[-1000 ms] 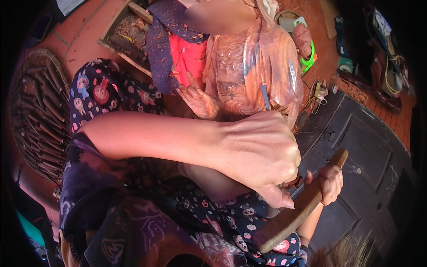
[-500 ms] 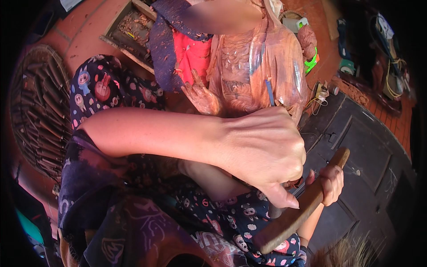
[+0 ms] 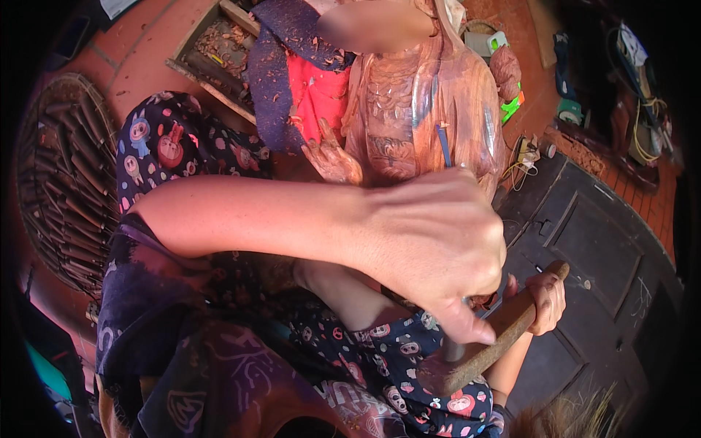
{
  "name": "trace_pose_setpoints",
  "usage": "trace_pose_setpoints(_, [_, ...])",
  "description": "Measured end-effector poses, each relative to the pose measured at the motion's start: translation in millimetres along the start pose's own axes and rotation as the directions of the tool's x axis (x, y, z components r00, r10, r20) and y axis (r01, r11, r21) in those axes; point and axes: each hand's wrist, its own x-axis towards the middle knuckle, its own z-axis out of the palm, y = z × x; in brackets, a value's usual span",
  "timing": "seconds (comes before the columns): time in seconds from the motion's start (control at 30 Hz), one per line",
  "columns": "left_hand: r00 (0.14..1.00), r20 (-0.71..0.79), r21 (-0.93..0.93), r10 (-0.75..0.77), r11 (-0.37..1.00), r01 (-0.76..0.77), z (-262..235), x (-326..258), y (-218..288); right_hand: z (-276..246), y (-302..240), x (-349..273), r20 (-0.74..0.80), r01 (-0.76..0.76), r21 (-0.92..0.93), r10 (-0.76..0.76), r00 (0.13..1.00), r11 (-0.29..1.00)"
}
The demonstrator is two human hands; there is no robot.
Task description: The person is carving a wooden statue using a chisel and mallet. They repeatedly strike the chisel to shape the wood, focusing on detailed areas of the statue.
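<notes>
Wooden club [image 3: 499,342] slanting above patterned trousers [image 3: 365,343]; fingers of right hand [image 3: 546,303] clamped around its upper end. Left hand [image 3: 442,244] near club, in front of carved wooden statue [image 3: 394,98]; its fingers curled under, hidden, so cannot tell what they clamp. Grey rod [image 3: 454,349] below left thumb, just beside club. Narrow blue bar [image 3: 445,148] above left knuckles, against statue. Farther left: red cloth [image 3: 318,87], wooden tray [image 3: 212,93] of shavings, round basket [image 3: 95,87] of dark sticks. Right: dark panel [image 3: 606,255].

The red tiled floor [image 3: 144,45] bears a basket [image 3: 99,93] and tray [image 3: 210,89].
</notes>
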Motion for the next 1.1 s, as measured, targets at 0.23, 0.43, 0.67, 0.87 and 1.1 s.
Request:
trace_pose_setpoints(0.23, [1.0, 0.003, 0.006, -0.003, 1.0, 0.003, -1.4, -0.3, -1.2, 2.9, 1.7, -0.4, 0.006, -0.019, 0.007, 0.019, 1.0, 1.0])
trace_pose_setpoints(0.43, [0.996, 0.055, 0.174, 0.07, 0.982, -0.078, -3.5, 0.2, -1.0, 5.0, 9.1, -12.4, 0.014, -0.043, 0.062, 0.042, 0.999, 0.997])
trace_pose_setpoints(0.67, [0.983, 0.169, 0.081, 0.071, 0.993, -0.085, 16.2, -6.0, 6.4, -6.7, -2.5, -1.8, -0.007, -0.073, 0.068, 0.073, 0.997, 0.995])
trace_pose_setpoints(0.87, [0.988, 0.152, 0.148, 0.007, 0.989, -0.03, 15.2, -5.4, 2.1, 2.1, -0.9, -4.3, -0.019, -0.046, 0.084, 0.048, 0.999, 0.995])
trace_pose_setpoints(1.1, [0.993, 0.053, 0.008, -0.109, 0.994, 0.108, 10.0, 10.4, 10.6, 0.7, -0.6, -0.7, -0.065, -0.044, 0.151, 0.055, 0.996, 0.988])
